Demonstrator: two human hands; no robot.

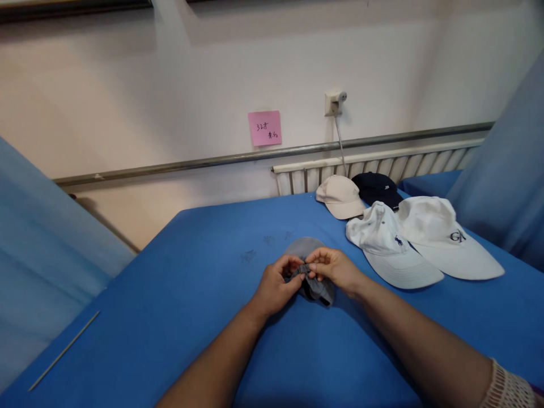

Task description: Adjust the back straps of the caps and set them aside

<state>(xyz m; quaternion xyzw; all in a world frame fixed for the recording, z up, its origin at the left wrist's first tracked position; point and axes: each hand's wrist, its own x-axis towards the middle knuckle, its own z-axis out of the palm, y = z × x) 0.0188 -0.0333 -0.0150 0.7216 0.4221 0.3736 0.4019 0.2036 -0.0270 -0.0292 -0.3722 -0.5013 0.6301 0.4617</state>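
A grey baseball cap (pixel 304 246) lies on the blue-covered table (pixel 195 294), its brim pointing away from me and its strap side facing me. My left hand (pixel 276 286) pinches the back strap of the cap between thumb and fingers. Close against it, my right hand (pixel 335 269) grips the same strap from the right, fingertips together. The buckle area is partly hidden by my fingers. To the right sit a beige cap (pixel 340 195), a dark navy cap (pixel 376 187), a white cap with a small blue logo (pixel 382 238) and a larger white cap with dark letters (pixel 442 229).
A thin stick (pixel 63 351) lies at the table's left. Behind the table are a radiator (pixel 382 164), a metal rail (pixel 191 164), a plugged-in socket (pixel 334 105) and a pink note (pixel 264 128). Blue curtains (pixel 46 255) hang on both sides.
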